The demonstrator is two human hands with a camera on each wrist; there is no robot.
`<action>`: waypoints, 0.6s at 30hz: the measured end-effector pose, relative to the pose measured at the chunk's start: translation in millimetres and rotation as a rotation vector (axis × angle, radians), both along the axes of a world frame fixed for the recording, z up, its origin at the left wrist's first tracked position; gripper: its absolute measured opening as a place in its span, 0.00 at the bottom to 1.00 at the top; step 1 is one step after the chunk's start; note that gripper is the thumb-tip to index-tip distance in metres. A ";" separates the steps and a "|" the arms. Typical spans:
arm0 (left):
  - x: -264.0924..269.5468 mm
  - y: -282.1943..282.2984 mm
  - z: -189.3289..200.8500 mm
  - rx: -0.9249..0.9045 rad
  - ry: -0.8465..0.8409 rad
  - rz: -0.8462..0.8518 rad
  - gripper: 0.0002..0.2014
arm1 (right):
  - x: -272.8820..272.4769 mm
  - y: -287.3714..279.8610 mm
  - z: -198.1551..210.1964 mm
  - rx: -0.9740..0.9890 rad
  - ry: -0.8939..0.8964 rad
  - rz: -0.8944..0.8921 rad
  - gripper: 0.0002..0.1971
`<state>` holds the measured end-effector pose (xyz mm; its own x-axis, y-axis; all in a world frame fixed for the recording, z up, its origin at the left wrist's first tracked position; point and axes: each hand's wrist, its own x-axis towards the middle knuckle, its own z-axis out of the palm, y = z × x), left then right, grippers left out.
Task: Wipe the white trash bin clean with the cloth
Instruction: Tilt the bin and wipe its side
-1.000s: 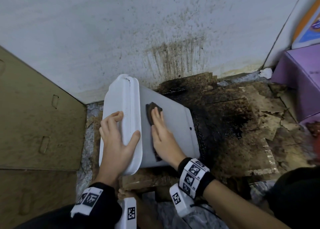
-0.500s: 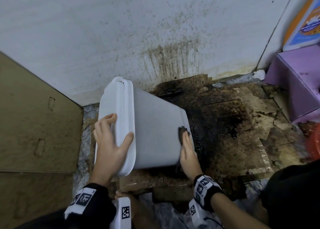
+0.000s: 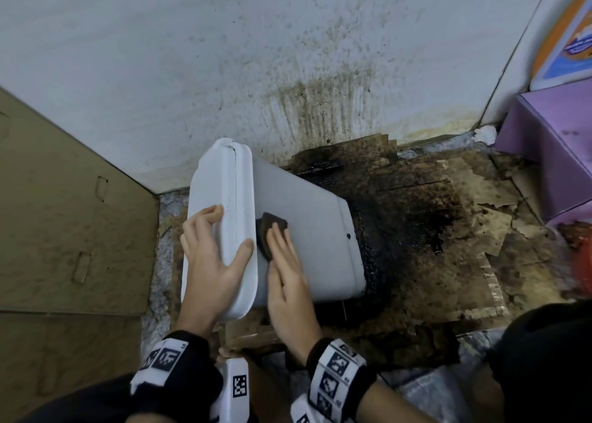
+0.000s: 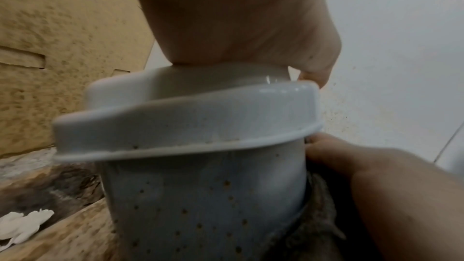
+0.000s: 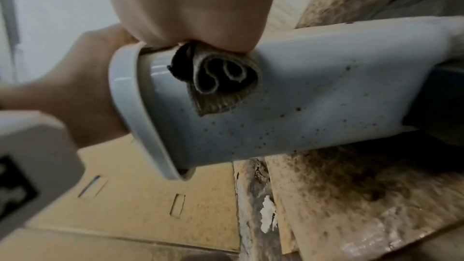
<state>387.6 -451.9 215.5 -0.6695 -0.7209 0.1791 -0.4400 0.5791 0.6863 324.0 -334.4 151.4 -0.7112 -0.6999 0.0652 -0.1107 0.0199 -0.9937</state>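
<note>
The white trash bin point(image 3: 314, 230) lies tipped on its side, lid end to the left and base to the right on the floor. My left hand point(image 3: 217, 262) grips the lid end, fingers on the lid face and thumb hooked over its rim. My right hand point(image 3: 288, 281) lies flat on the bin's upper side just right of the rim, pressing a dark folded cloth point(image 3: 270, 228) against it. In the right wrist view the cloth point(image 5: 220, 80) is bunched under my palm, and brown specks dot the bin's lower side point(image 5: 314, 96). The same specks show on the bin point(image 4: 200, 195) in the left wrist view.
A stained white wall point(image 3: 288, 54) stands right behind the bin. Brown cardboard point(image 3: 64, 214) leans at the left. Black grime covers the torn cardboard floor point(image 3: 416, 230) to the right. A purple box point(image 3: 551, 153) sits at the far right, with something red point(image 3: 583, 262) at the edge.
My right hand slid the cloth from near the rim down to the bin's base end, then back up beside the rim. The left hand kept its grip on the lid end.
</note>
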 end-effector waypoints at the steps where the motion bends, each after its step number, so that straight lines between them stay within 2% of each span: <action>1: 0.0 -0.3 -0.1 -0.003 -0.002 0.000 0.26 | 2.2 1.9 1.5 -0.013 0.042 0.014 0.29; 4: -0.3 -0.6 -0.6 -0.016 -0.003 0.004 0.27 | -5.8 9.4 -10.4 -0.021 0.178 0.060 0.30; 6: -0.4 0.3 0.4 -0.015 0.002 -0.002 0.27 | -14.7 16.5 -27.9 -0.007 0.198 0.042 0.31; 13: 0.1 0.9 3.3 0.025 0.002 0.014 0.28 | -53.3 59.9 -120.5 0.248 -0.010 -0.172 0.31; 18: 1.3 0.1 3.1 0.029 -0.004 0.009 0.27 | -57.6 64.5 -141.9 0.342 -0.150 -0.309 0.28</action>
